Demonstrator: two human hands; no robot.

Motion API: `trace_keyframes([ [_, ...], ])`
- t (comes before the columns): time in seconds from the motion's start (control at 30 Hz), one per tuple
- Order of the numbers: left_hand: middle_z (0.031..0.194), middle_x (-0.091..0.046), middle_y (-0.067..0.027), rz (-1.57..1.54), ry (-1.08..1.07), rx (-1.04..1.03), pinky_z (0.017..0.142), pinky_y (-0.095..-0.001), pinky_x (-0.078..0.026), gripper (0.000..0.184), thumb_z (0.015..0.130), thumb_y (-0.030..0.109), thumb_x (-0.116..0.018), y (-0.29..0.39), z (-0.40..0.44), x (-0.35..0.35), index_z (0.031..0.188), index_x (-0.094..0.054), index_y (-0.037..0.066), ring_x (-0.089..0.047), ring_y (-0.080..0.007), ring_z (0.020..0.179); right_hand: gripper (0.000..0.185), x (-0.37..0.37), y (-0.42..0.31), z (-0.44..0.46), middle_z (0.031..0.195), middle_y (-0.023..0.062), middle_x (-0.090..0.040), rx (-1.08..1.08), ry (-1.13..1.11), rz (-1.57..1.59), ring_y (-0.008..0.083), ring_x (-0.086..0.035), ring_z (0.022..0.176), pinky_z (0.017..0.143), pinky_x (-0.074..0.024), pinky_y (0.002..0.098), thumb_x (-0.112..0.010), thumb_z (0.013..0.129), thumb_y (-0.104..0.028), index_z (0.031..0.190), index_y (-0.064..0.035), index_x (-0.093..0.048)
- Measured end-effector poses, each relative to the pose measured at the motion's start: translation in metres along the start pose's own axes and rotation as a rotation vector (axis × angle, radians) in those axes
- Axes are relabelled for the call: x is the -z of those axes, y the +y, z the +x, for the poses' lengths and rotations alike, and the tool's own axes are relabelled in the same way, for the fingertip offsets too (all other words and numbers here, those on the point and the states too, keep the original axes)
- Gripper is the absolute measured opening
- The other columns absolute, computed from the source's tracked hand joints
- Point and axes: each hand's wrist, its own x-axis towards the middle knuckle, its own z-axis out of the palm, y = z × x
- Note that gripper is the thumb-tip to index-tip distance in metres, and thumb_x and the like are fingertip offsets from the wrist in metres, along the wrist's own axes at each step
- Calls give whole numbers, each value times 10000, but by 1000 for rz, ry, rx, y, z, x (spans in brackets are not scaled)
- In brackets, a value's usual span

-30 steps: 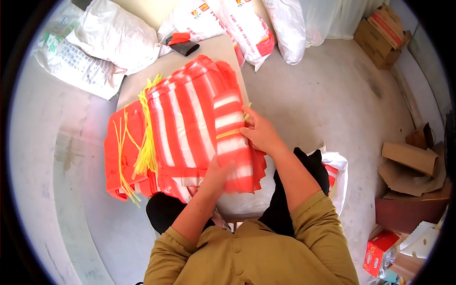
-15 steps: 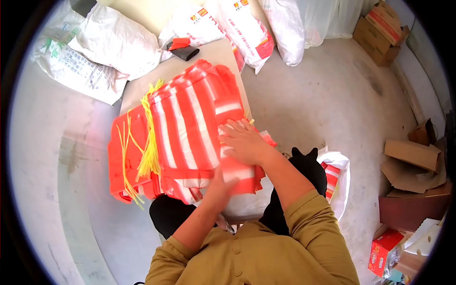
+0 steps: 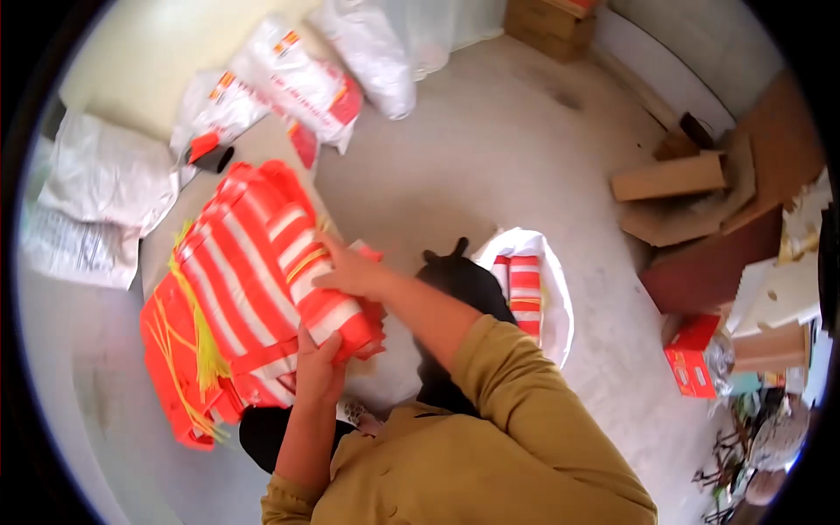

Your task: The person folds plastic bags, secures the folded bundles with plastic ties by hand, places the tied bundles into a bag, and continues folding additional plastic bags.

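A rolled bundle of red-and-white striped plastic point(image 3: 324, 306) lies tilted at the near right side of a larger striped plastic stack point(image 3: 234, 267). A thin yellow tie point(image 3: 306, 262) crosses the bundle. My right hand point(image 3: 348, 268) is closed over the bundle's upper right side, its fingertips on top. At the lower left end, my left hand point(image 3: 318, 366) grips it with the thumb on the near face; its other fingers are partly hidden. Loose yellow ties point(image 3: 203, 337) lie across the stack's left side, beside plain red plastic point(image 3: 171, 350).
By my right knee stands an open white sack point(image 3: 560, 306) holding similar tied rolls point(image 3: 525, 293). White printed sacks point(image 3: 297, 83) line the wall behind the board. Cardboard boxes point(image 3: 669, 177) and a red carton point(image 3: 691, 357) are at the right.
My view has turned to the right, showing more of the open sack. The bundle has been tilted, a yellow tie now shows on it, and both hands have closed around it.
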Motion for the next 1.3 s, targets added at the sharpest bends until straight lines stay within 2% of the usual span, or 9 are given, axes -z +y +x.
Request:
trace_keyframes([
  [0.1, 1401, -575, -161, 208, 74, -5, 1020, -485, -564, 609, 976, -34, -559, 2, -15, -21, 1534, -339, 72, -631, -318, 1259, 912, 1, -11, -8, 1469, 230, -560, 3, -13, 17, 343, -570, 1322, 1131, -437, 395, -759, 859, -129, 1645, -125, -297],
  [0.33, 1233, -698, -122, 583, -409, 228, 945, -361, -537, 432, 992, 39, -631, -59, -24, 60, 1417, -552, 20, -684, -234, 1115, 857, 78, -53, -44, 1470, 116, -545, 331, 9, 492, 202, -537, 1306, 1103, -454, 346, -697, 891, -20, 1640, -124, -294],
  [0.47, 1243, -682, -115, 726, -168, 341, 904, -334, -537, 455, 1018, 209, -664, -87, -22, 115, 1423, -553, 35, -687, -207, 1083, 972, 170, -19, -137, 1569, 140, -455, 383, 277, 342, 225, -465, 1404, 1159, -400, 375, -748, 914, -41, 1690, -112, -167],
  [0.6, 1181, -672, -130, 471, 89, 502, 859, -360, -579, 456, 1048, 159, -598, -141, -26, 196, 1454, -507, -27, -686, -235, 1075, 859, 231, 70, -247, 1498, 102, -530, 181, 326, 407, 237, -520, 1379, 1166, -405, 404, -746, 883, -102, 1624, -32, -320],
  [0.73, 1042, -667, -106, 336, 39, 713, 759, -336, -576, 412, 1065, 171, -571, -178, -30, 244, 1417, -517, -37, -658, -195, 880, 802, 220, 173, -332, 1431, 123, -567, -264, 627, 305, 268, -567, 1309, 1082, -520, 415, -678, 898, 1, 1613, -54, -322],
  [0.8, 1003, -668, -101, 420, 16, 627, 735, -333, -564, 393, 1059, 165, -571, -184, -25, 241, 1396, -518, -30, -644, -186, 838, 768, 207, 220, -356, 1411, 136, -579, -380, 677, 349, 283, -582, 1287, 1056, -536, 424, -695, 898, -3, 1586, -36, -356],
  [1.1, 1048, -676, -89, 678, -101, 555, 726, -281, -529, 375, 1042, 151, -591, -188, -29, 228, 1377, -548, -12, -642, -163, 862, 711, 204, 272, -316, 1401, 159, -598, -494, 752, 391, 308, -626, 1231, 1009, -559, 440, -702, 935, -146, 1573, -55, -402],
  [1.2, 1084, -680, -94, 701, -54, 578, 774, -285, -538, 360, 1039, 147, -597, -166, -37, 197, 1361, -566, -12, -652, -169, 922, 820, 192, 300, -318, 1423, 181, -592, -596, 790, 473, 304, -642, 1222, 997, -585, 456, -767, 894, -93, 1600, -72, -350],
  [1.3, 1097, -679, -95, 693, 11, 554, 827, -304, -548, 349, 1039, 148, -600, -169, -40, 197, 1348, -573, -14, -659, -183, 969, 663, 179, 417, -326, 1295, 181, -674, -639, 817, 37, 304, -683, 1135, 970, -579, 424, -805, 843, -117, 1440, 19, -549],
])
